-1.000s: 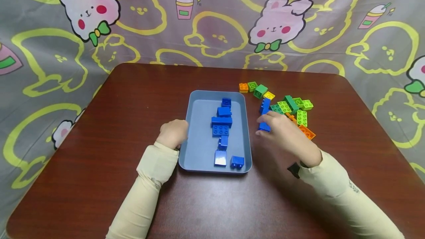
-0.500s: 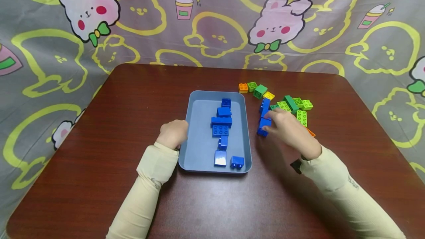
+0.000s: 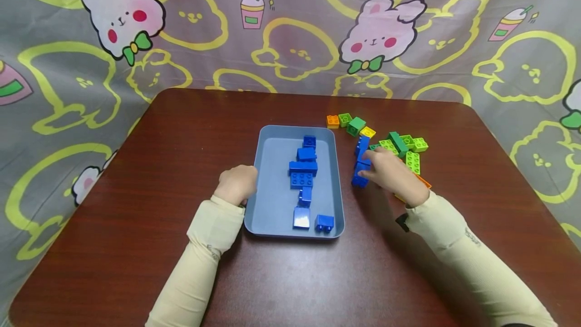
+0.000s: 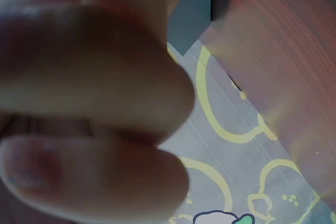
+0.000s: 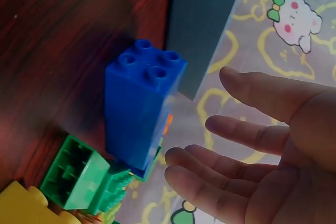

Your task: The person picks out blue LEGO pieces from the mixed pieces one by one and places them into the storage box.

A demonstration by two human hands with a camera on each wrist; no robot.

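Note:
In the head view my left hand, fingers curled, holds the left rim of a blue-grey tray. Its curled fingers fill much of the left wrist view and hide the rim. Several blue bricks lie inside the tray. To the right of the tray my right hand is at a blue toy brick. The right wrist view shows this as a tall brick with studs on top, and the hand's spread fingers beside it, a gap between. Another blue brick lies just behind.
Green bricks, lime bricks and an orange brick lie loose behind and beside my right hand. A yellow brick and more bricks trail toward the back of the brown table. A patterned cloth hangs behind it.
My right hand has shifted slightly, so more of the near blue brick shows and some orange and green bricks are covered. My left hand and the tray have stayed in place.

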